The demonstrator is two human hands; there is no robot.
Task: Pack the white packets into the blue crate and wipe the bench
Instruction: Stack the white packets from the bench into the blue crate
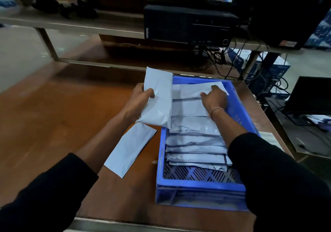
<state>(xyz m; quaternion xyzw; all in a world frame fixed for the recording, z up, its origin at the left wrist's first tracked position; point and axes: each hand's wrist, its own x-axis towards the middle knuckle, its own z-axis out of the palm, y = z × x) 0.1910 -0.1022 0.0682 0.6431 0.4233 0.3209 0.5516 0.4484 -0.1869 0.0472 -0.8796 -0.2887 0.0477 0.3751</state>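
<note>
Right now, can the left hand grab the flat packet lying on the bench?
Probably not yet: the left hand already grips a packet. The flat packet lies uncovered just below it.

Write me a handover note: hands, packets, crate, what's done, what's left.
Left hand grips a packet over the crate's left rim.
Right hand presses the far packet inside the crate.
Done: a row of packets lies overlapped in the crate.
Left: place the held packet, then the loose packet on the bench; wipe the bench. No cloth visible.
</note>
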